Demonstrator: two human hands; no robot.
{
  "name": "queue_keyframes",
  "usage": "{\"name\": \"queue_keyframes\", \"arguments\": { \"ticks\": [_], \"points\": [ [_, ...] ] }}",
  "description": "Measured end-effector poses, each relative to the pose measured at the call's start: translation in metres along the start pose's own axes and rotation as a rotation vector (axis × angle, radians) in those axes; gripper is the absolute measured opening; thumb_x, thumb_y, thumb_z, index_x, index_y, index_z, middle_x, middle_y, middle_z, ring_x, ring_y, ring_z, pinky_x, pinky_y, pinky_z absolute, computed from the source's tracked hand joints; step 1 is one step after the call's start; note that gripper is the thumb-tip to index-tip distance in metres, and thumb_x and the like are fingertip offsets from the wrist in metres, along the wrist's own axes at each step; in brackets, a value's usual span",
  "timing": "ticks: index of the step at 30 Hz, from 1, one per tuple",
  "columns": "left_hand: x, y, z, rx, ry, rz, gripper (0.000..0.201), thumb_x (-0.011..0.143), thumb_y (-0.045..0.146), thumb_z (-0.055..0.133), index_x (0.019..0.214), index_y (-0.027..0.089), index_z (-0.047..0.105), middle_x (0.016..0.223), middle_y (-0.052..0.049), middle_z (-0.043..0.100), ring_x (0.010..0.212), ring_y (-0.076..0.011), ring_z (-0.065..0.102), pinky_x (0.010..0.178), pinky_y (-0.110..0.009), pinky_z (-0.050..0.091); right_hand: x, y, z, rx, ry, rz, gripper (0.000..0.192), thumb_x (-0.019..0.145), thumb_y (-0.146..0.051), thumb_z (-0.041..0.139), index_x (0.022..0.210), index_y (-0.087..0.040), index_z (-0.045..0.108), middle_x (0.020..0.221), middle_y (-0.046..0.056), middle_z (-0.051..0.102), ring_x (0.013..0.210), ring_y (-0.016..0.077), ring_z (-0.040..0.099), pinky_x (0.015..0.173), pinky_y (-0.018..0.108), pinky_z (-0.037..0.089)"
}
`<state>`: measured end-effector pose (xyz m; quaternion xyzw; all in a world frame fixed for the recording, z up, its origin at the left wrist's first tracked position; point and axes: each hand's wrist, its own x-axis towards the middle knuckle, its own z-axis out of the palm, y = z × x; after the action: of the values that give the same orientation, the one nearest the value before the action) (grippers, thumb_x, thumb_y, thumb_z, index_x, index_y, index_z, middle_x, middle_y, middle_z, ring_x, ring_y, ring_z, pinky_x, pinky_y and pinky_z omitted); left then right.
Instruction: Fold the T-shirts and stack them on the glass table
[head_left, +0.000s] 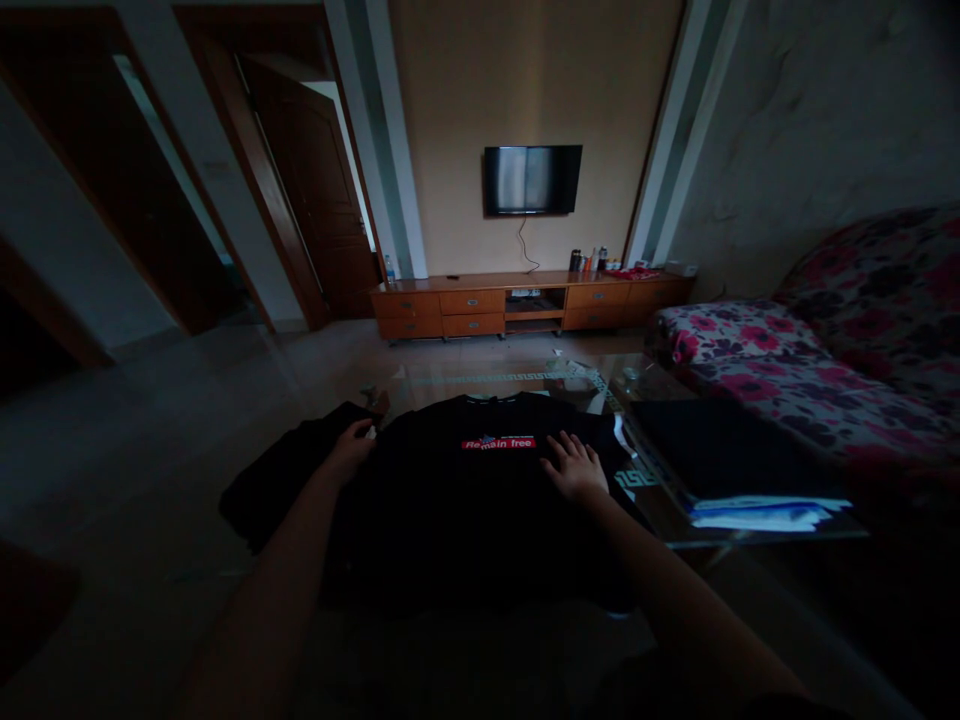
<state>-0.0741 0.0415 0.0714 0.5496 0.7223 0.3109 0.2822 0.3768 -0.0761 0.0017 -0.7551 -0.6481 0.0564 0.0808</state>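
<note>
A black T-shirt (465,520) lies spread out on a glass table, its collar away from me. Across its chest runs a red print reading "Remain free". My right hand (576,468) rests flat on the shirt beside the print, fingers spread. At the shirt's left edge, my left hand (351,452) has its fingers closed on the sleeve, where a small white bit shows. Dark cloth (281,470) lies just left of that hand. On the right, a folded stack of clothes (739,450) has black on top and white and blue layers below.
The glass table (517,378) has a patterned border. A floral sofa (795,375) stands to the right. Beyond are a wooden TV cabinet (472,305) with bottles on it, a wall-mounted television (532,180) and a partly open door (307,180). The room is dim.
</note>
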Motion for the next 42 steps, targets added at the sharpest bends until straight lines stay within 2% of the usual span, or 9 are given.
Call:
{"name": "queue_keyframes", "arguments": {
  "ticks": [6,11,15,21,26,30,33,37,42],
  "points": [
    [-0.002,0.003,-0.009,-0.35,-0.201,-0.115,0.073,0.059,0.008,0.06,0.131,0.012,0.061,0.078,-0.003,0.07,0.055,-0.014,0.061,0.051,-0.023,0.05,0.002,0.001,0.002,0.002,-0.005,0.011,0.07,0.099,-0.065,0.032,0.161,-0.032,0.031,0.17,0.003,0.02,0.157,0.0248,0.013,0.123,0.046,0.009],
    [0.0,0.002,-0.005,-0.255,-0.143,-0.074,0.05,0.061,0.014,0.064,0.11,0.011,0.073,0.081,-0.007,0.072,0.071,-0.0209,0.068,0.062,-0.029,0.055,0.003,0.002,0.003,0.004,0.008,0.003,0.069,0.099,-0.065,0.032,0.16,-0.032,0.032,0.17,0.004,0.022,0.156,0.0251,0.014,0.123,0.047,0.01],
    [-0.001,0.007,-0.007,-0.124,-0.026,0.007,0.06,0.06,0.01,0.064,0.119,0.014,0.073,0.103,-0.01,0.075,0.101,-0.0292,0.07,0.086,-0.035,0.055,0.002,0.002,0.002,0.001,0.017,-0.004,0.07,0.099,-0.065,0.032,0.16,-0.031,0.032,0.17,0.004,0.023,0.156,0.0249,0.014,0.123,0.046,0.011],
    [-0.038,0.047,-0.001,0.511,0.079,0.671,0.07,0.075,0.009,0.054,0.143,0.024,0.06,0.158,-0.005,0.045,0.138,-0.0277,0.05,0.113,-0.036,0.043,0.001,0.0,0.0,-0.023,0.006,-0.002,0.07,0.1,-0.064,0.03,0.161,-0.031,0.031,0.17,0.005,0.022,0.156,0.0253,0.014,0.122,0.047,0.012],
    [-0.09,0.075,0.049,0.78,-0.211,0.932,0.081,0.074,0.015,0.061,0.153,0.024,0.046,0.158,-0.007,0.043,0.141,-0.0298,0.043,0.109,-0.039,0.046,0.002,0.001,0.003,-0.019,0.026,-0.009,0.069,0.1,-0.064,0.03,0.16,-0.03,0.033,0.169,0.005,0.024,0.156,0.0257,0.014,0.122,0.048,0.013],
    [-0.119,0.067,0.091,0.822,-0.424,0.903,0.074,0.085,0.032,0.061,0.156,0.031,0.041,0.157,-0.011,0.044,0.138,-0.0357,0.046,0.109,-0.052,0.043,0.003,0.002,0.006,-0.009,0.034,-0.013,0.07,0.099,-0.065,0.031,0.16,-0.029,0.034,0.169,0.005,0.024,0.156,0.0254,0.015,0.122,0.047,0.012],
    [-0.125,0.057,0.103,0.75,-0.498,0.862,0.065,0.099,0.053,0.044,0.16,0.041,0.026,0.161,-0.007,0.04,0.141,-0.0345,0.046,0.11,-0.054,0.041,0.002,0.002,0.006,-0.01,0.035,-0.014,0.07,0.099,-0.065,0.031,0.16,-0.029,0.034,0.169,0.005,0.024,0.156,0.0249,0.015,0.123,0.046,0.012],
    [-0.111,0.039,0.099,0.661,-0.294,0.861,0.059,0.106,0.047,0.021,0.161,0.027,0.029,0.16,-0.008,0.043,0.145,-0.0246,0.042,0.118,-0.043,0.033,0.002,0.002,0.006,-0.009,0.03,-0.012,0.07,0.099,-0.064,0.031,0.16,-0.03,0.033,0.169,0.005,0.024,0.156,0.0253,0.016,0.122,0.047,0.012],
    [-0.087,0.004,0.086,0.793,-0.167,0.668,0.072,0.102,0.056,0.029,0.157,0.01,0.037,0.165,-0.016,0.029,0.155,-0.03,0.023,0.124,-0.045,0.022,0.004,0.001,0.007,-0.021,0.004,-0.009,0.07,0.099,-0.065,0.03,0.161,-0.031,0.03,0.17,0.003,0.02,0.157,0.0245,0.012,0.123,0.046,0.01]
  ]
}}
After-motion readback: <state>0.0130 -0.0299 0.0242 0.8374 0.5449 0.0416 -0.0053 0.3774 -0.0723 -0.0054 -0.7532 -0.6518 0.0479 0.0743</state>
